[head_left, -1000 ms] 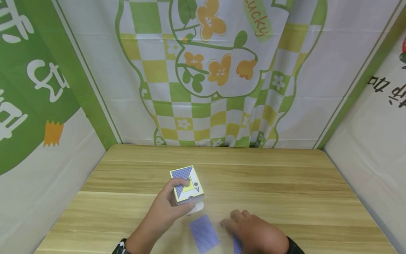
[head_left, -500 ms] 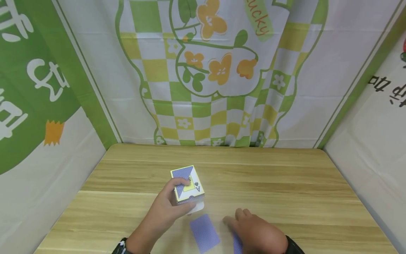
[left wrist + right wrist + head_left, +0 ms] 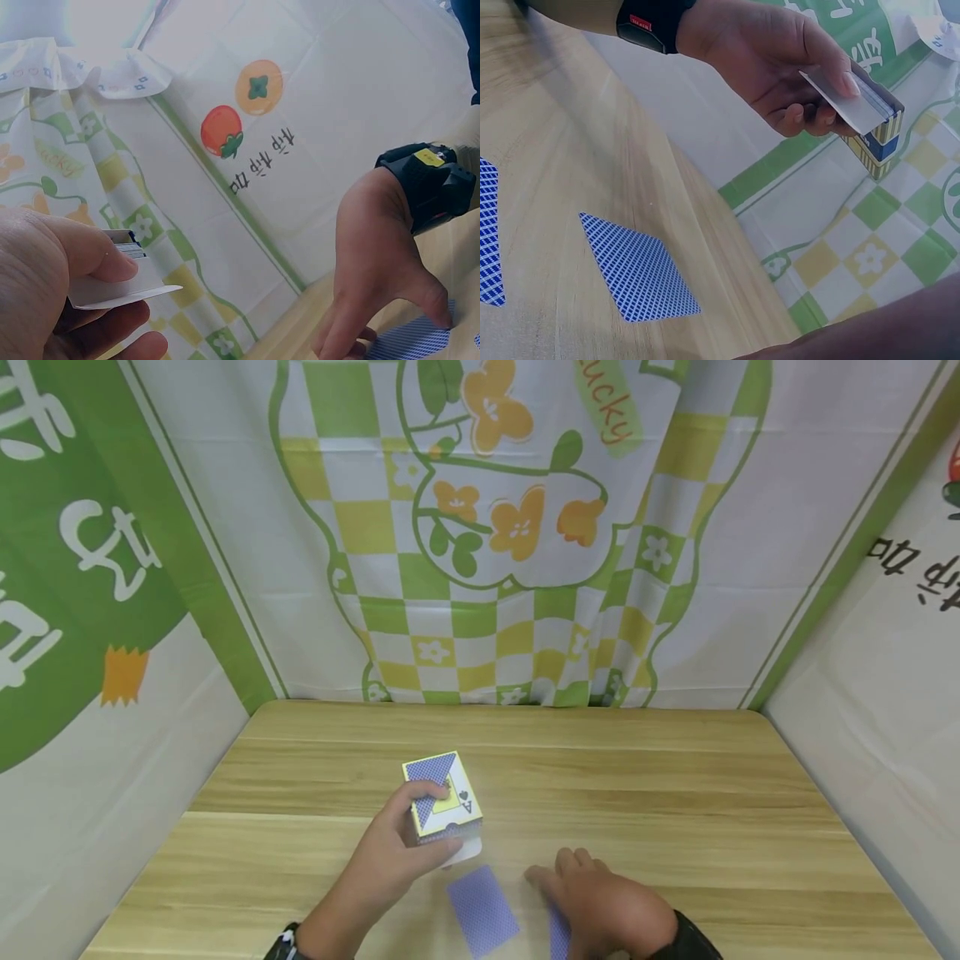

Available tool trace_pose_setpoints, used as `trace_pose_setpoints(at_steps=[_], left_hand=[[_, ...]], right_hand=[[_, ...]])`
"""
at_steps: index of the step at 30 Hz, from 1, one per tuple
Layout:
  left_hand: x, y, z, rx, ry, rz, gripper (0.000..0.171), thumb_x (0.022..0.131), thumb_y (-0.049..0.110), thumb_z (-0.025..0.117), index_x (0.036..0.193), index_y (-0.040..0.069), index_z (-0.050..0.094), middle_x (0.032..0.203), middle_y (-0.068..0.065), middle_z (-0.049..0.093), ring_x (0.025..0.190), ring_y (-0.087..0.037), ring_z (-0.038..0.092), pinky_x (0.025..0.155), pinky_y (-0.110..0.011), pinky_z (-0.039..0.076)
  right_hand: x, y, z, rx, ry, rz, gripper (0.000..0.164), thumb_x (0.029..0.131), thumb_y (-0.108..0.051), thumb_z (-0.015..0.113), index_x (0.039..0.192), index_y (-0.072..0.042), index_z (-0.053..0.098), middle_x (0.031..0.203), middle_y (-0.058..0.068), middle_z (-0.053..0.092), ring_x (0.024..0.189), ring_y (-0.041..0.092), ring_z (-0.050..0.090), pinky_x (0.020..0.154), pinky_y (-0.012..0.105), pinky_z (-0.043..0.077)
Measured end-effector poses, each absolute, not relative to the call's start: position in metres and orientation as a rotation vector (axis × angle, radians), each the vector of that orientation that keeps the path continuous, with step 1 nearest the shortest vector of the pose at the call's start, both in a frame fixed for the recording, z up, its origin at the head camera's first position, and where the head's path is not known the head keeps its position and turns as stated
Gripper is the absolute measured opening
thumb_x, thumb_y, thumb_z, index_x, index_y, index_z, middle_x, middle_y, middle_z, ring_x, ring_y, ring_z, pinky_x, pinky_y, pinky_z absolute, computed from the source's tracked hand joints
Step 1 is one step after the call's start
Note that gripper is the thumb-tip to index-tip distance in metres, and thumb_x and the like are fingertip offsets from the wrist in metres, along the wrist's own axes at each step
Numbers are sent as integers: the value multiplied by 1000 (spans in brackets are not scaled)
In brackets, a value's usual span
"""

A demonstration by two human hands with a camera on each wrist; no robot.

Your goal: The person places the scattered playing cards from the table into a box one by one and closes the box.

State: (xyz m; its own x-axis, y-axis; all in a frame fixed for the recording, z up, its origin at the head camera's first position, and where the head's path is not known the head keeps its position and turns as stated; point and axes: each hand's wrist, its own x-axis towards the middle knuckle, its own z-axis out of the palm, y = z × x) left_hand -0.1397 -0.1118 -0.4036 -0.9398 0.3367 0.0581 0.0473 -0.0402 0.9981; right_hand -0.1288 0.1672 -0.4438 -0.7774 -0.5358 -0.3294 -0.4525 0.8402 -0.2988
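My left hand [image 3: 393,852] grips a card box [image 3: 450,814] printed with an ace of spades, thumb and fingers around its sides. The box's white flap [image 3: 124,294] hangs open, and the edges of cards [image 3: 131,250] show inside. Low on the table, my right hand [image 3: 600,902] is over a blue-backed playing card [image 3: 558,935], much of it hidden in the head view. In the left wrist view the thumb and fingers of that hand hold this card [image 3: 412,337] from opposite sides. Left of it, another blue-backed card [image 3: 483,912] lies face down, just below the box.
A wooden table [image 3: 675,793] spans the workspace, with a printed curtain [image 3: 517,635] behind it and fabric walls at both sides. In the right wrist view, one blue-backed card [image 3: 641,274] lies mid-table and another [image 3: 489,236] is cut off by the left edge.
My right hand shifts slightly, its fingers moving a little away from the card on the left. The left hand, box and that card stay put.
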Motion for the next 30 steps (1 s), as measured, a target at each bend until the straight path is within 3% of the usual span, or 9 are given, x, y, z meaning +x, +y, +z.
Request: trace_pose_setpoints(at_steps=[21,25,30], left_hand=[[-140,-111,-403,418,2042,2069,56,85,-2,73,132,3,43,123,-27,53,101,-27,66,79,-30,59],[-139,-111,-403,420,2040,2070,56,85,-2,73,132,3,43,120,-26,56,99,-26,67,78,-30,59],[-139,-112,-402,421,2041,2068,56,86,-1,73,132,4,43,119,-25,56,98,-26,67,78,-29,59]], right_hand=[[-130,170,-445,-759,2648,-290,99,51,-58,95,137,-26,57,97,-11,45,90,10,40,73,28,42],[-131,172,-447,-819,2720,-274,87,50,-42,96,127,-22,61,91,-11,49,85,10,43,68,27,42],[-136,176,-446,-777,2792,-257,55,57,-29,93,101,-19,62,82,-10,47,77,11,41,60,26,38]])
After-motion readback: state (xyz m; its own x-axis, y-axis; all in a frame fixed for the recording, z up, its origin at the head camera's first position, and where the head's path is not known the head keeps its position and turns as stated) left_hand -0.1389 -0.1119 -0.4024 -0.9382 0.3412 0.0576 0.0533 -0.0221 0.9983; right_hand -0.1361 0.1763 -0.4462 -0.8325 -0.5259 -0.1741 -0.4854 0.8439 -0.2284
